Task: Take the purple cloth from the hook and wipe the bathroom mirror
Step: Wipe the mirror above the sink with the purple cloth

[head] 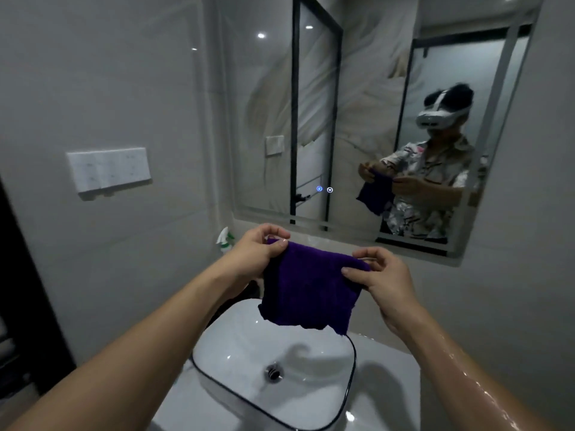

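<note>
The basin [273, 368] is being looked down on nearest the camera, a white bowl with a dark rim and a drain at its middle, set on a pale desk [389, 384]. Above it the cloth [311, 290] is being held in the air, clear of the bowl, so that its lower edge is hanging free. It is being pinched at one upper corner by the left hand [258, 253] and at the other by the right hand [382, 275], thumb and fingers being closed on the fabric at each side. The top edge is being kept taut between the two hands, probably so that the cloth is being spread or readied for folding into a pad before wiping. The hook is not being shown, and the cloth is judged to be already off it. The right forearm is looking wet and shiny.

Behind the left hand a spray bottle [225, 239] is being partly hidden against the wall. Farther back the mirror [311, 119] is being faced, well apart from the cloth and not yet being touched; the person and the cloth are being reflected in it. A white socket panel [109, 171] is being seen on the wall to the left.
</note>
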A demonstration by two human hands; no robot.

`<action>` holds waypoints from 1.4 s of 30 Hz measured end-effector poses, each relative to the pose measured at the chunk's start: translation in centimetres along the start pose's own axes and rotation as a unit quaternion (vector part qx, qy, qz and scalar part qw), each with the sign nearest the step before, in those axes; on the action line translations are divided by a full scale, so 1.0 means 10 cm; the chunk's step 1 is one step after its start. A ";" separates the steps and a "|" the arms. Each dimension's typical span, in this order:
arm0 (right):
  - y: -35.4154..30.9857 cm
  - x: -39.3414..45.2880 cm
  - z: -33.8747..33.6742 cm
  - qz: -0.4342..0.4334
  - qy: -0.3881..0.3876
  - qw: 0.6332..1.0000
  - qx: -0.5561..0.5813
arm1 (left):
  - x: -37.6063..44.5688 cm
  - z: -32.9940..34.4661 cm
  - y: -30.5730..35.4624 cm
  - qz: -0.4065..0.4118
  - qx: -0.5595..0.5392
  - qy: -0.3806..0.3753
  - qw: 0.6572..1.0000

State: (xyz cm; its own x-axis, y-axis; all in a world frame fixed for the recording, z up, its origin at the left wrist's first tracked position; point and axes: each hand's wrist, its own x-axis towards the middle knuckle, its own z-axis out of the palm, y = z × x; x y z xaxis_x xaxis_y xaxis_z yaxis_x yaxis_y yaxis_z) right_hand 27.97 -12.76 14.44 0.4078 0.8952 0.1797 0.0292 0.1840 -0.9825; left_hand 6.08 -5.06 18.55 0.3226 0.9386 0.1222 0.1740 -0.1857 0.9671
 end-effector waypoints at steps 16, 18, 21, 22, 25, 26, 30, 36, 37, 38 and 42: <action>0.67 0.66 0.57 -0.278 0.407 0.812 -0.313 | 1.81 0.93 0.50 0.221 0.138 -0.289 0.921; 0.75 0.82 0.55 -0.272 0.406 0.796 -0.357 | 1.84 1.10 0.57 0.235 0.137 -0.316 0.909; 0.76 1.12 0.35 -0.255 0.413 0.751 -0.448 | 1.92 1.27 0.66 0.278 0.157 -0.306 0.897; 0.76 1.23 0.24 -0.266 0.413 0.729 -0.476 | 1.99 1.30 0.67 0.292 0.156 -0.292 0.897; 0.69 1.62 -0.14 -0.317 0.383 0.675 -0.545 | 2.26 1.31 0.71 0.307 0.126 -0.258 0.907; 0.64 1.78 -0.26 -0.332 0.373 0.659 -0.563 | 2.37 1.33 0.72 0.308 0.115 -0.242 0.913; 0.33 2.45 -0.55 -0.374 0.355 0.623 -0.589 | 2.75 1.46 0.93 0.315 0.095 -0.176 0.928; 0.20 2.91 -0.62 -0.412 0.385 0.640 -0.521 | 3.15 1.72 1.39 0.345 0.064 -0.223 0.909; 0.23 2.90 -0.62 -0.417 0.400 0.648 -0.497 | 3.15 1.79 1.46 0.359 0.089 -0.250 0.895; 0.24 2.88 -0.62 -0.416 0.418 0.654 -0.475 | 3.13 1.88 1.52 0.368 0.113 -0.276 0.880; 0.19 2.78 -0.78 -0.384 0.499 0.630 -0.455 | 3.01 2.17 1.69 0.382 0.168 -0.332 0.846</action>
State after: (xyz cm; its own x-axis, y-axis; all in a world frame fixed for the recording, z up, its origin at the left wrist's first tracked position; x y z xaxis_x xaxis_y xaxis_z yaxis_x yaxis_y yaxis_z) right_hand 46.48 9.33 17.16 0.3120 -0.0991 0.9449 0.8932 -0.3085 -0.3272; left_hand 38.91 13.73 33.73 0.8926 0.1566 0.4229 -0.1035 -0.8416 0.5301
